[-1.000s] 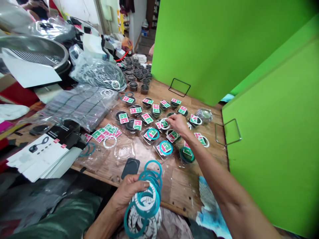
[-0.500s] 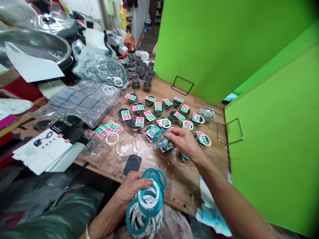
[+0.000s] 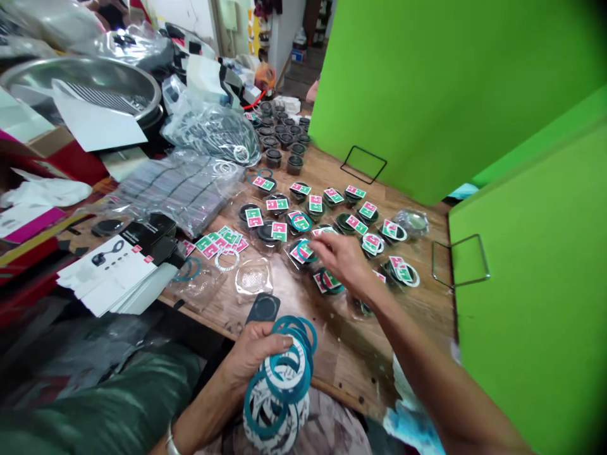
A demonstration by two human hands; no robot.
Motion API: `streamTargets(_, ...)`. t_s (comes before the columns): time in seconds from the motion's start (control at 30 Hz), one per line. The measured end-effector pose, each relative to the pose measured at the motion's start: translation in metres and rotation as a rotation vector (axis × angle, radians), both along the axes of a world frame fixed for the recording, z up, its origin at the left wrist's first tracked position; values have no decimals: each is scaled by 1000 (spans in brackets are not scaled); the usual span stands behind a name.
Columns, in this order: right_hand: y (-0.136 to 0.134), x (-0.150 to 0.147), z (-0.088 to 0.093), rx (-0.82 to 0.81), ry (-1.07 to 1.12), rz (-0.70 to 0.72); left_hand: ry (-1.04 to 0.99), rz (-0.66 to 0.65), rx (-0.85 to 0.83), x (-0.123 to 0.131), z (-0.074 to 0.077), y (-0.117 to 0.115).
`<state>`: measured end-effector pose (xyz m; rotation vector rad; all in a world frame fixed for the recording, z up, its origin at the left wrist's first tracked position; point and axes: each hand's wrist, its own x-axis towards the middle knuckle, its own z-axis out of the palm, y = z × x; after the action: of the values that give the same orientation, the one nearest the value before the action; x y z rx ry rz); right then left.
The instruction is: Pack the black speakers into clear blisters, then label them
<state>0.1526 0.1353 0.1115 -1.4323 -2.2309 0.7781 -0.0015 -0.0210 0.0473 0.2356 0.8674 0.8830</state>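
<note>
My left hand [image 3: 263, 354] grips a fanned bundle of flat teal and white rings [image 3: 284, 370] above my lap, the thumb pressed on top. Over the table, my right hand [image 3: 341, 256] has its fingers curled together; whether anything is between the fingertips cannot be seen. Close to its fingertips lies a teal ring [image 3: 307, 251] on a clear-packed black round item with a card. Just behind, another teal ring [image 3: 300, 221] rests on a pink-and-green card. Several such packs stand around, some with a white ring [image 3: 411, 275] on the card.
Loose pink-and-green cards [image 3: 222, 242], an open clear shell [image 3: 253, 278] and a dark plate [image 3: 263, 308] lie at left. Behind are black-lidded cups [image 3: 294, 165], a plastic bag [image 3: 213, 129] and a steel basin [image 3: 152, 95]. Green panels [image 3: 403, 82] with wire handles [image 3: 484, 259] bound the right.
The teal ring that was in my right hand now lies on a card farther back. My right hand has drawn slightly off it. The left hand keeps its bundle; the view has shifted left.
</note>
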Motion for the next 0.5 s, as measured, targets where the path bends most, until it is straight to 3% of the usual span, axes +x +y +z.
streamTargets(0.1,-54,16,-2,-307,8,262,26,-9,9,1,0,4)
streamTargets(0.2,-75,23,-7,-552,121,265,35,-31,22,3,1,6)
streamTargets(0.37,-40,16,0,-481,283,52,10,-36,52,5,2,0)
streamTargets(0.5,7,-14,-6,-260,207,-84,34,-28,22,6,-1,-6)
